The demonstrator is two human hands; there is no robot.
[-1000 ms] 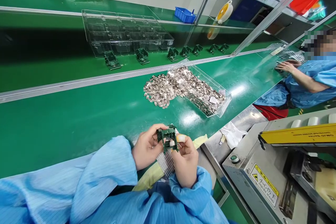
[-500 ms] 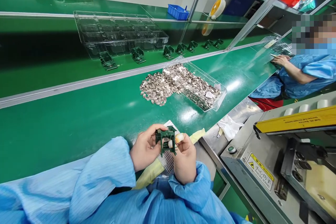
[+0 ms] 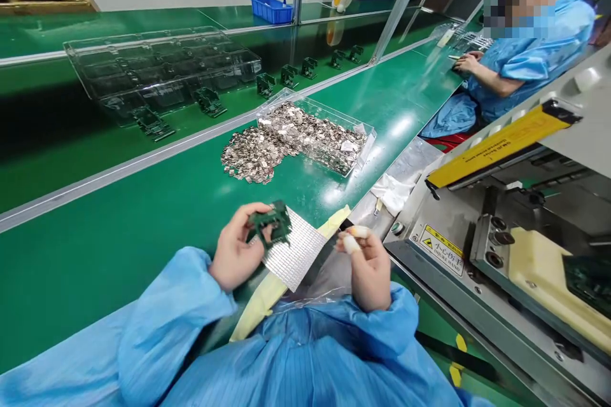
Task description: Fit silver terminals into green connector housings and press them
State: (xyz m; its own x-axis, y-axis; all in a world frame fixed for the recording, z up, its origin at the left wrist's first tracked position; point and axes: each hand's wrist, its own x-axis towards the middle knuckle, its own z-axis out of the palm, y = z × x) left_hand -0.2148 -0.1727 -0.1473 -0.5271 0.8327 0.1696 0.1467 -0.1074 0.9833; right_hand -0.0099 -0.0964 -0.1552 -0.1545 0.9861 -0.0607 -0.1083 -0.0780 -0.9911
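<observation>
My left hand [image 3: 235, 247] grips a green circuit-board assembly [image 3: 270, 222] by its edge, just above a silvery sheet of tiny metal parts [image 3: 291, 248]. My right hand [image 3: 366, 269] is apart from the board, at the right end of that sheet. Its thumb and forefinger are pinched together, with white finger cots on the tips, and nothing shows between them. Beyond the hands, a heap of small metal pieces [image 3: 252, 154] spills across the green conveyor belt [image 3: 143, 203] from a clear plastic box [image 3: 315, 132].
A yellow strip [image 3: 281, 289] and clear plastic film lie below the sheet. On the right stands a steel machine [image 3: 506, 248] with a yellow bar. Green boards and a clear tray line the far belt. A co-worker in blue [image 3: 515, 63] works at the top right.
My hands have come apart: the right hand has left the board and moved right, while the left keeps it. The view has turned, showing more of the sheet and machine.
</observation>
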